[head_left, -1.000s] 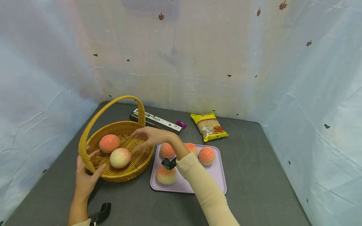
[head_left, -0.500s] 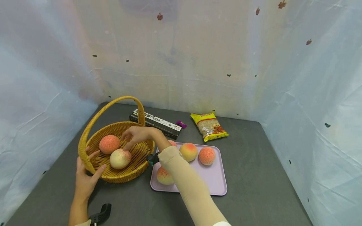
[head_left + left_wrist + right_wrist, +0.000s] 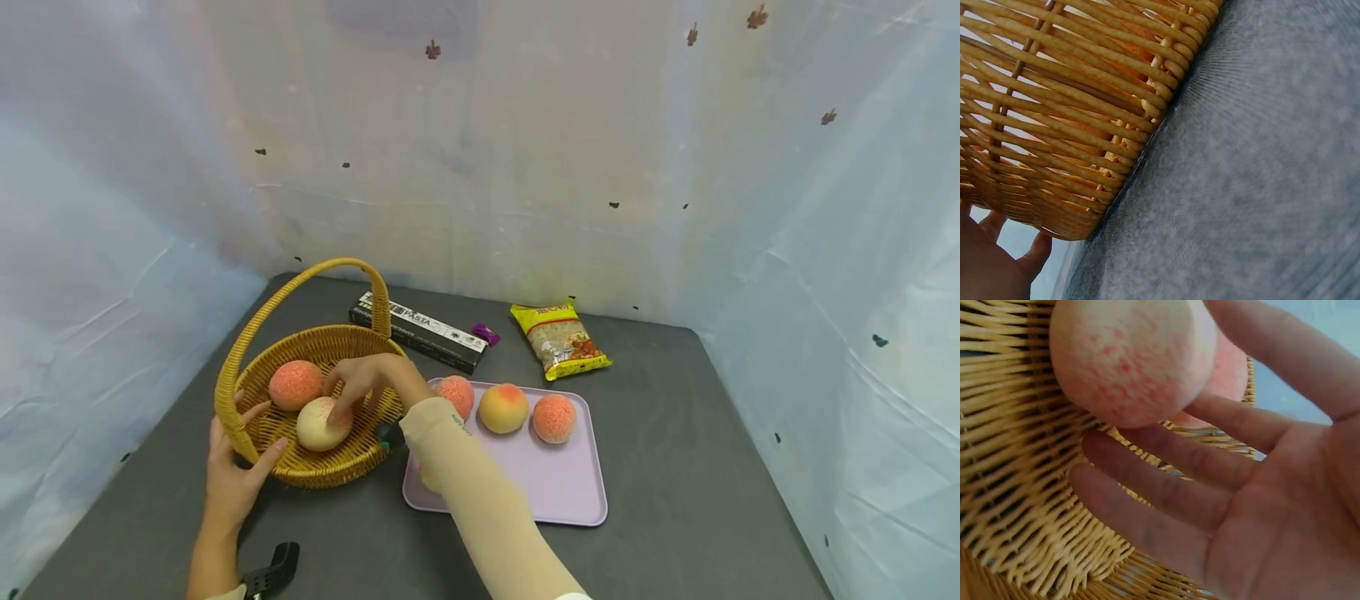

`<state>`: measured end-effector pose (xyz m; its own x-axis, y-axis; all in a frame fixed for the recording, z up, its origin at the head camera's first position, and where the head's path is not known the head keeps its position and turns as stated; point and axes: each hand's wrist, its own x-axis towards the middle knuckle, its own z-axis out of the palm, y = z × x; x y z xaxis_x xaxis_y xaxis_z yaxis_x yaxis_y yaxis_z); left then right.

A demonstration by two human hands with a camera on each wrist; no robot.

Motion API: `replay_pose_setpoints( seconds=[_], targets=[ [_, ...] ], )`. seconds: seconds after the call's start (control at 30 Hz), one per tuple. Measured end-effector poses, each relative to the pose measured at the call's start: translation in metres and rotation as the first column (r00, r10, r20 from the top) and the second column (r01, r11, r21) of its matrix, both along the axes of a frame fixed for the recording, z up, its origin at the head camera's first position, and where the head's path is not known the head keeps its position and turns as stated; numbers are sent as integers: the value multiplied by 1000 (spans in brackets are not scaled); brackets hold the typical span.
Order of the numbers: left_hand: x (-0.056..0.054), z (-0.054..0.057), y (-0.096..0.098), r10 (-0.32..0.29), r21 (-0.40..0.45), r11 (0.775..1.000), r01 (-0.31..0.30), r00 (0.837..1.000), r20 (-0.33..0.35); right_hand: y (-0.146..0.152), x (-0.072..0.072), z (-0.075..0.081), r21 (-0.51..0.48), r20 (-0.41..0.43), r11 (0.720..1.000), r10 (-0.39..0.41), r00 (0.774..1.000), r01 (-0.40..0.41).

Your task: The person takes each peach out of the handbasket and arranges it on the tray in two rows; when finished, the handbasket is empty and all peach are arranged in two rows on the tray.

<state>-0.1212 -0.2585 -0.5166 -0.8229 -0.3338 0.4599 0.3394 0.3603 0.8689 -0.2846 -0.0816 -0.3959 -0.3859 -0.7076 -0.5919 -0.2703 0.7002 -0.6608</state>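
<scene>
Cream, probably light and firm, the peach (image 3: 315,432) lies in the basket (image 3: 322,477), lower left—best spanned across its sides; right hand (image 3: 366,377) touches it, hold unclear—left hand (image 3: 231,483) grips the basket.

Left hand (image 3: 234,483) points forward, thumb spread; right hand (image 3: 369,377) bends down

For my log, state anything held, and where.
Left hand holds wicker basket by the rim beside its handle. Right hand touches pale peach on its blushed side; grip unclear.
</scene>
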Motion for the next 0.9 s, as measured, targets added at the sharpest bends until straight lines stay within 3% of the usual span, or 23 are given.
replay_pose_setpoints(
  seconds=[0.17, 0.4, 0.63, 0.9],
  targets=[
    [-2, -5, -4, -9, -2, 1000, 9, 1000, 2, -6, 4, -5, 7, 3, 1000, -15, 1000, 15],
    [-1, -2, -2, -14, -5, 1000, 14, 1000, -2, -16, 8, -6, 30, -25, 999, 21, 999, -20],
    [13, 33, 17, -23, 21, 1000, 23, 1000, -15, -18, 10, -7, 42, -10, 999, 25, 1000, -25],
    [13, 33, 18, -22, -9, 1000, 22, 998, -57, -16, 9, -8, 28, -76, 995, 101, 992, -99]
  ],
)
